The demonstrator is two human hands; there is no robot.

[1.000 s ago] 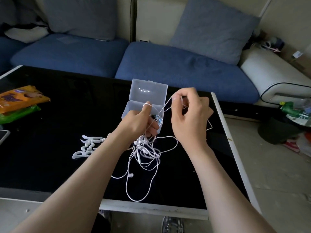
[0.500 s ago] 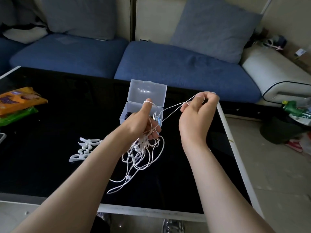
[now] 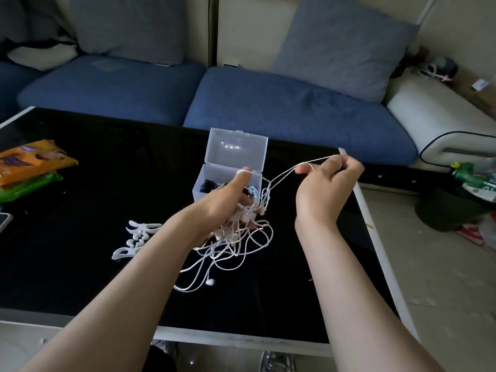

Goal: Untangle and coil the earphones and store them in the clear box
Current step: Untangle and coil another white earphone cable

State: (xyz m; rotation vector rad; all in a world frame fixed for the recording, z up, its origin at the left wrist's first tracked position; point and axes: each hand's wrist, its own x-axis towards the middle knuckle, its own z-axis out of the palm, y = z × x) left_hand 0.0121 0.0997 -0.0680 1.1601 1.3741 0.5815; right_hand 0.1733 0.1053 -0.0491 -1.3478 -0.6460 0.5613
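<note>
Closest to me, loose white loops of the earphones [image 3: 247, 218] dangle just over the black tabletop [image 3: 80, 264], one bud hanging lowest. The left hand [image 3: 222, 200] grips the knotted bunch. The right hand [image 3: 327, 183], held apart from it, pinches a taut strand. The cord looks thin, limp and snag-prone, so I'd hold near the knot and never yank. Beyond stands the clear box [image 3: 236, 151], lid up.

Dim indoors, with soft daylight from the right. Small glints on the clear box [image 3: 236, 150] lid, faint sheen on the black table [image 3: 80, 210]. Sharp at centre; wide-angle bending toward the edges.
</note>
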